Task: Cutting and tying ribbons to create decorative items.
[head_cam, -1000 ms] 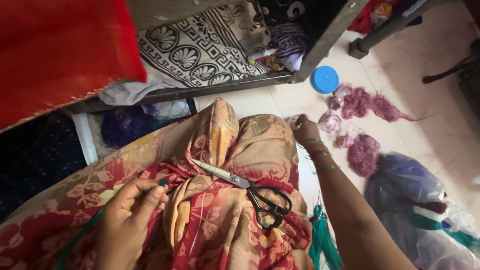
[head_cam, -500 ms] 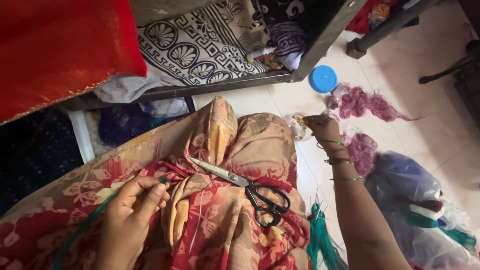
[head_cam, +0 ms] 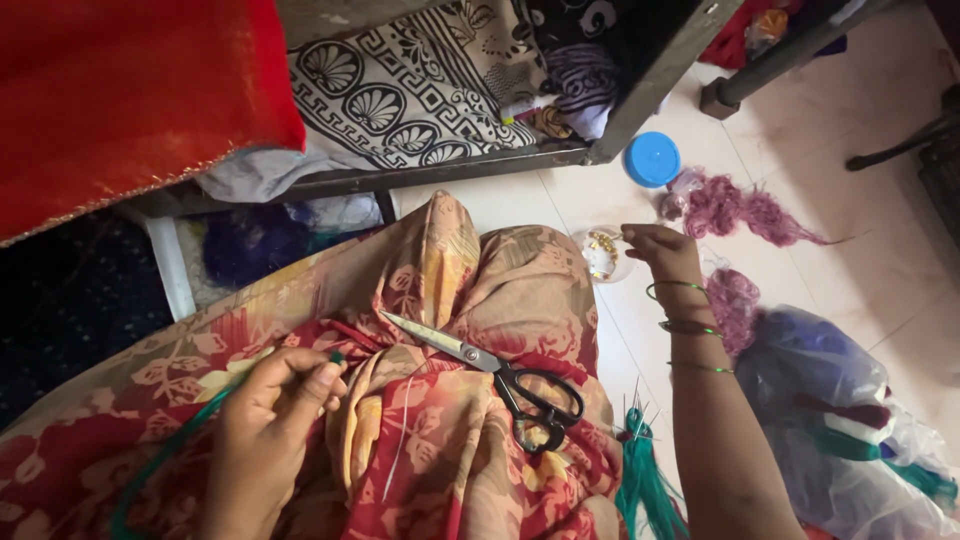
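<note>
My left hand [head_cam: 268, 412] pinches the end of a green cord [head_cam: 165, 455] against the red and orange floral cloth [head_cam: 430, 300] draped over my lap. Black-handled scissors [head_cam: 500, 375] lie open on that cloth, to the right of the hand. My right hand [head_cam: 662, 252], with thin bangles on the wrist, reaches out over a small clear container of gold beads [head_cam: 602, 254] on the floor, fingertips pinched together at its rim. Whether a bead is between them I cannot tell.
A blue round lid [head_cam: 651, 159] and tufts of purple thread [head_cam: 735, 208] lie on the tiled floor. A bundle of teal thread [head_cam: 640, 480] sits by my right arm. Plastic bags [head_cam: 840, 420] lie at right. Red cloth [head_cam: 120, 90] and patterned fabrics [head_cam: 400, 90] are at the top.
My right hand has moved a little farther out and down onto the bead container. The left hand stays on the green cord, and the scissors have not moved.
</note>
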